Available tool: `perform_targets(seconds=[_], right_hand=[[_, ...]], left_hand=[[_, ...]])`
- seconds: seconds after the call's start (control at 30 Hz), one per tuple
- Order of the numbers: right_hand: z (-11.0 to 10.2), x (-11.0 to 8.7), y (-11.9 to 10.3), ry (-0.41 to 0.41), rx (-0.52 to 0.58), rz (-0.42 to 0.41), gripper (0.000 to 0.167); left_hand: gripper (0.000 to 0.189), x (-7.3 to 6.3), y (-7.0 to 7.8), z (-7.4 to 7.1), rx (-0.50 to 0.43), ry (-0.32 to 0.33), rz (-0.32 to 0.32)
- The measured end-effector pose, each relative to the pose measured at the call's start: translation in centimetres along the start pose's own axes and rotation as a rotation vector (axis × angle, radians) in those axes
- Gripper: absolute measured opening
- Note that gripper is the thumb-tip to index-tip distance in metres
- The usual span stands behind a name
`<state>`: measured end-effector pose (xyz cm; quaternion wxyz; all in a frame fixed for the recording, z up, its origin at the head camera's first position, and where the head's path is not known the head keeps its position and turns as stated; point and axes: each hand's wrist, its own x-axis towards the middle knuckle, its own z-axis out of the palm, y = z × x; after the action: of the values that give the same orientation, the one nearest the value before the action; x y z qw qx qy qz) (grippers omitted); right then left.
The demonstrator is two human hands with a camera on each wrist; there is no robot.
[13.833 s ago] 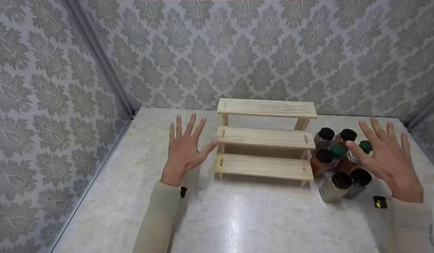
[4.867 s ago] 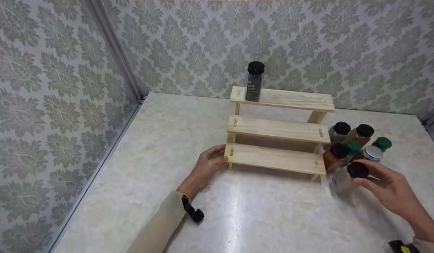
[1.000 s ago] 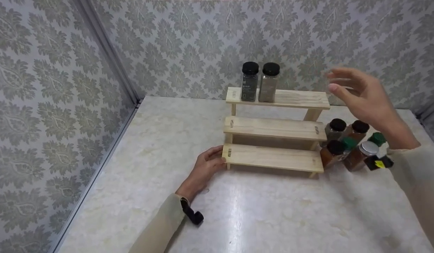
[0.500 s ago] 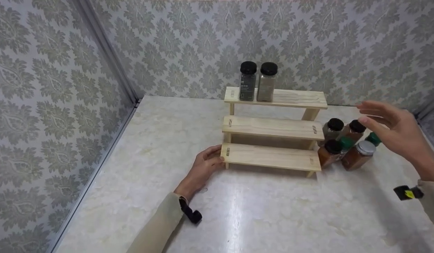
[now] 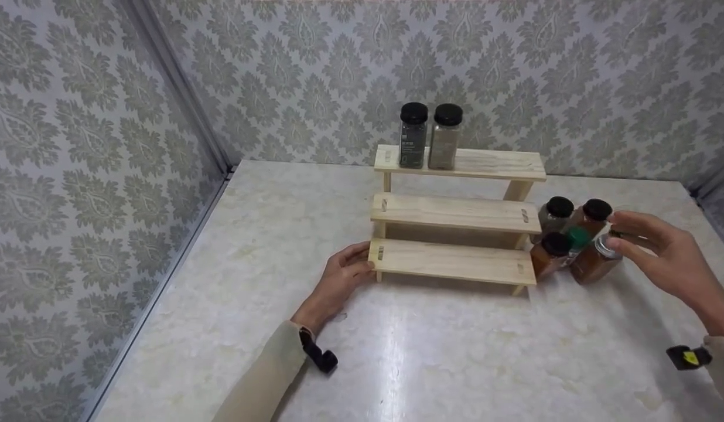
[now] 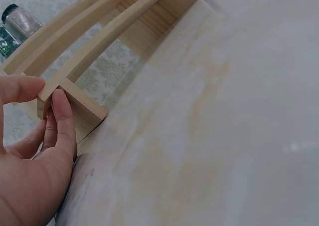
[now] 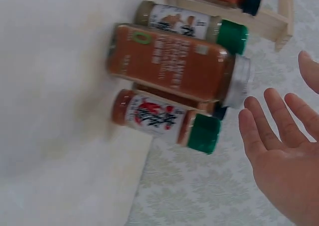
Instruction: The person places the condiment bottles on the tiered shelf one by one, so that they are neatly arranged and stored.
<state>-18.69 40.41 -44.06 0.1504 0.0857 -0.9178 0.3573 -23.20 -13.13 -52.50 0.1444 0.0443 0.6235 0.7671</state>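
While gripping a three-tier wooden rack with the left hand, reaching with the right hand toward a cluster of spice jars

Upright on the marbled table, just right of the rack: a silver-capped jar of orange-brown seasoning, with a red-and-white-labelled, green-capped jar just beside it. Impossible to tell from the pose alone which of the two to count as reached for.

To do this reach well, probably best to come down from above, thumb on one side of a single cap and fingers on the other, then lift straight up to avoid toppling the tightly packed neighbours. Also worth using only a light hold on the rack, enough to prevent sliding.

Right hand: fingers slightly bent, thumb spread well apart, nothing held; just beside the silver cap, seemingly without touching. Left hand: low at the near left corner, thumb and fingers pinching the end of the lowest shelf, sleeved forearm slanting in from below. Toward the left of the top shelf: two black-capped jars, standing close together.
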Motion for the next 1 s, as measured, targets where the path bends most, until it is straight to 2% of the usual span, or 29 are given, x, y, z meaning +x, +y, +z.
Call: perform_targets(seconds=[0.27,0.53,1.0], right_hand=[[1.3,-1.3,2.3,-0.006,0.032,0.009,0.056],[2.2,-1.5,4.0,-0.038,0.059,0.052,0.064],[2.2,-1.6,3.6,0.018,0.086,0.069,0.054]], left_hand=[[0.060,0.0,-0.2,-0.2,-0.001,-0.029,-0.002],[0.060,-0.2,-0.1,-0.1,-0.023,-0.018,0.001],[0.059,-0.1,0.0,-0.1,-0.021,-0.012,0.018]])
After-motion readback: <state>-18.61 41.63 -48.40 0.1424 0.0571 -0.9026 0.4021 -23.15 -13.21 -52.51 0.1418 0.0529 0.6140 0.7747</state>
